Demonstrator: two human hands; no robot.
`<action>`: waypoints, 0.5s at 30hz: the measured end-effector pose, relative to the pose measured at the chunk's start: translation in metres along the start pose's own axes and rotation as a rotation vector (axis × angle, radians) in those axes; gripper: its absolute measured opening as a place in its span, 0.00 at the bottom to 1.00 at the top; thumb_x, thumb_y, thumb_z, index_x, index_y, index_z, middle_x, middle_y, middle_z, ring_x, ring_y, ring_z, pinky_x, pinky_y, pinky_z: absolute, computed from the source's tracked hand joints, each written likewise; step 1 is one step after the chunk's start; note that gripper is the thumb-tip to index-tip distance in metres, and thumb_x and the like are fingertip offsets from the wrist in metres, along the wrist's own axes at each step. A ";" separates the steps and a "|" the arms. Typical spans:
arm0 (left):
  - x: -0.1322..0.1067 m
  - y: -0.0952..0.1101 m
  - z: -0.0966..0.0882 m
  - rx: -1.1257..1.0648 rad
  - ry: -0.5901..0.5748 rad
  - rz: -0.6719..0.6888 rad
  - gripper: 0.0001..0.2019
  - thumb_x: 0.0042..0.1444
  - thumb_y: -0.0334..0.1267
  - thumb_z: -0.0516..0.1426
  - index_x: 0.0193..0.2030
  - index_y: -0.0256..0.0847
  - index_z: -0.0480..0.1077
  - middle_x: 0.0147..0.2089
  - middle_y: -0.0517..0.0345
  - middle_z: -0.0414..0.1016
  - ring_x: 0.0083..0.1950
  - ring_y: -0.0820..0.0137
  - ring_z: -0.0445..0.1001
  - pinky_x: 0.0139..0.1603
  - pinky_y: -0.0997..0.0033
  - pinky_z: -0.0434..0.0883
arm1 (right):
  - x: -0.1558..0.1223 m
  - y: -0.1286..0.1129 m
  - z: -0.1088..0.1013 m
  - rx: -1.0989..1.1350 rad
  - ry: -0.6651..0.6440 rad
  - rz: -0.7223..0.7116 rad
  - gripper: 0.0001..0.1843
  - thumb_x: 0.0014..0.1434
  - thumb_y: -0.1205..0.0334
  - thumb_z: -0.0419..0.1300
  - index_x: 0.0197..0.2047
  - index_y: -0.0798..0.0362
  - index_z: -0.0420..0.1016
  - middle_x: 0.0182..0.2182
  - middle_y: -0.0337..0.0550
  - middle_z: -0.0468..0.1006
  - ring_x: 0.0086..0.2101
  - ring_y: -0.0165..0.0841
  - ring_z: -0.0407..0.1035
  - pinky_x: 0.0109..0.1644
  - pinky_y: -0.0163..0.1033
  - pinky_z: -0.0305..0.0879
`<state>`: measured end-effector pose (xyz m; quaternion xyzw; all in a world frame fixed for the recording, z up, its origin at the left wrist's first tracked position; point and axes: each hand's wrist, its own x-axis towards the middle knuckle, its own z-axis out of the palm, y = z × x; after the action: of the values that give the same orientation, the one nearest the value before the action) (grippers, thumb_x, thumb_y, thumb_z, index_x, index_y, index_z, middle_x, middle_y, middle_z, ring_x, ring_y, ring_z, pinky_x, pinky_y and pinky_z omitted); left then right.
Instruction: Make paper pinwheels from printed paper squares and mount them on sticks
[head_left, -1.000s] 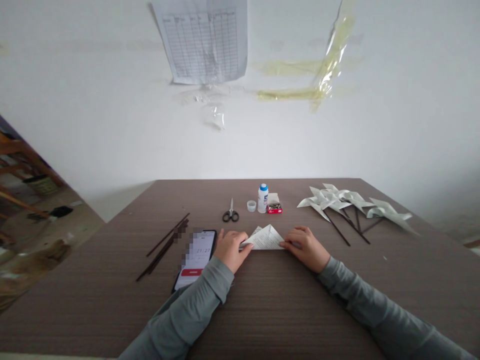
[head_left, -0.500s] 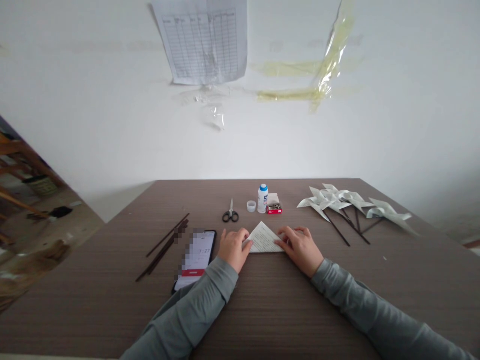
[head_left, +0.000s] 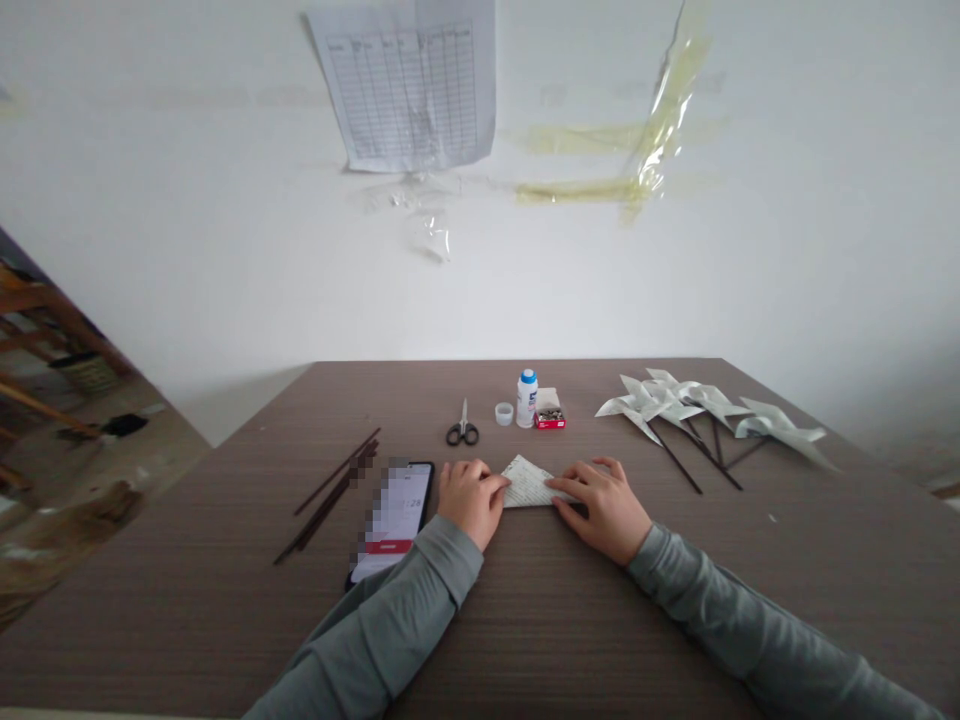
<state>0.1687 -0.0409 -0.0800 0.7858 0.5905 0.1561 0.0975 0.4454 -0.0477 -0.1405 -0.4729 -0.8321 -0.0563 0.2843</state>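
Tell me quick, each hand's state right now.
Left hand: curled, touching the paper at left; grip unclear.
Right hand: half-open, touching the paper at right; grip unclear.

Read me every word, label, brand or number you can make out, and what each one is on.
"28": phone screen; digits before it obscured, red strip's lettering too small.
Bottle: label too blurred to read.
Red box: white marking too small.
Folded paper: printed lines too small.
Wall sheet: table headings too blurred.

folded sheet (head_left: 525,486): matt paper | table (head_left: 540,620): matt wood-grain | bottle (head_left: 527,404): smooth plastic | sleeves (head_left: 382,620): cloth
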 end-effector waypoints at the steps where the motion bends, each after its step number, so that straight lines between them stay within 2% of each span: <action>1: -0.001 0.000 0.000 0.009 0.001 -0.001 0.12 0.81 0.36 0.70 0.57 0.53 0.99 0.58 0.46 0.92 0.68 0.44 0.86 0.85 0.26 0.77 | 0.000 0.000 0.000 -0.004 -0.006 0.008 0.17 0.80 0.61 0.69 0.62 0.36 0.98 0.49 0.47 0.98 0.47 0.51 0.92 0.72 0.66 0.82; 5: -0.003 0.002 0.000 0.029 -0.003 -0.010 0.11 0.82 0.38 0.70 0.59 0.52 0.99 0.60 0.45 0.92 0.71 0.42 0.85 0.93 0.16 0.68 | 0.002 0.000 -0.001 -0.001 -0.033 0.052 0.17 0.84 0.57 0.68 0.66 0.37 0.97 0.51 0.50 0.98 0.51 0.55 0.93 0.71 0.64 0.82; 11: -0.001 -0.009 0.014 0.020 0.016 0.008 0.12 0.83 0.39 0.70 0.62 0.55 0.98 0.60 0.46 0.92 0.73 0.44 0.84 0.96 0.15 0.64 | 0.002 0.003 0.000 -0.016 -0.071 0.053 0.16 0.87 0.58 0.67 0.60 0.39 0.99 0.48 0.49 0.97 0.49 0.52 0.92 0.68 0.62 0.82; 15: -0.001 -0.013 0.021 0.025 0.050 0.015 0.13 0.85 0.40 0.69 0.63 0.57 0.98 0.59 0.47 0.91 0.70 0.46 0.85 0.97 0.14 0.64 | 0.000 0.003 0.003 -0.033 -0.022 0.007 0.15 0.83 0.59 0.70 0.61 0.40 1.00 0.48 0.49 0.95 0.48 0.49 0.90 0.66 0.62 0.82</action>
<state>0.1641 -0.0376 -0.1044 0.7873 0.5885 0.1693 0.0718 0.4465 -0.0453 -0.1436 -0.4809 -0.8326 -0.0641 0.2674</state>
